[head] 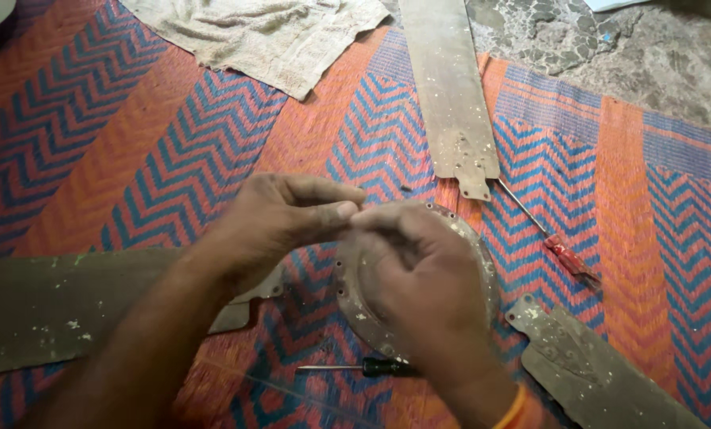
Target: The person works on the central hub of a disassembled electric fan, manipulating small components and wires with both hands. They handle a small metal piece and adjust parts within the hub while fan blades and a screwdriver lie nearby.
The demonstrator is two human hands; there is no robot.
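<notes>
Woven floor mat (pixel 173 151): orange ground with blue zigzag chevron bands, plain orange stripes between them; some bands show finer blue-and-orange weave. Long flat metal fan blade at top (pixel 451 87): dull grey-brown, speckled with pale spots; fan blade at left (pixel 46 306): darker olive-grey, flecked with white and faint green; fan blade at lower right (pixel 594 369): grey-brown, pale blotches near its end. Round metal fan housing plate (pixel 355 306): brownish grey, dusty, lighter at the rim. Red-handled screwdriver (pixel 566 258): translucent red grip, silver shaft; black-handled screwdriver (pixel 383 367): dark grip, thin grey shaft. Crumpled towel (pixel 268 36): off-white, beige tinge. Stone floor (pixel 657 56): mottled grey mosaic. Wristband (pixel 514 407) on right hand (pixel 419 270): orange.
</notes>
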